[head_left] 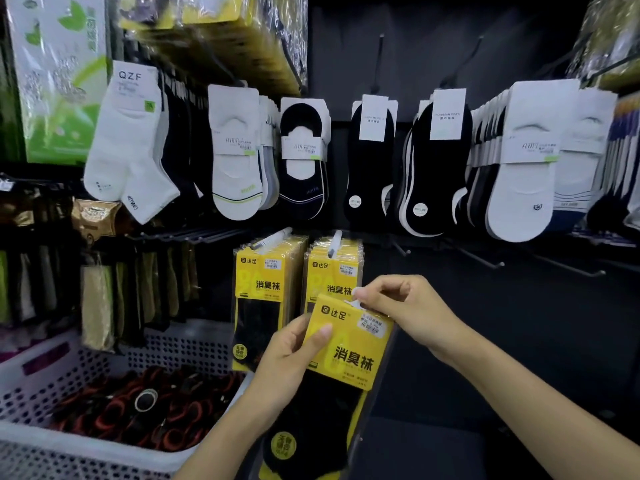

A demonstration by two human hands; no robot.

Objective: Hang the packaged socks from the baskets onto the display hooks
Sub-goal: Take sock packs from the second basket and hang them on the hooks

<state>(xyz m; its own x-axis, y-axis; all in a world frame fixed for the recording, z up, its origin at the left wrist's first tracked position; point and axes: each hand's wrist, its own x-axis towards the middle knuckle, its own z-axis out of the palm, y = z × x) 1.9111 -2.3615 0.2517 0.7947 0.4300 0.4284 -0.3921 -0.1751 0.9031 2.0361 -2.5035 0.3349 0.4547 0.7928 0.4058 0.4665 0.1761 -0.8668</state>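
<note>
Now both hands grip sock pack [349, 344], bare hooks [485, 261] rightward

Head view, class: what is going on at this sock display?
A person is hanging up socks. The left hand grips a yellow pack of black socks by its left edge, while the right hand pinches the white hanger at its top. The pack is not yet on a hook; it is held in front of two rows of matching hung packs. A white basket stands at lower left.
</note>
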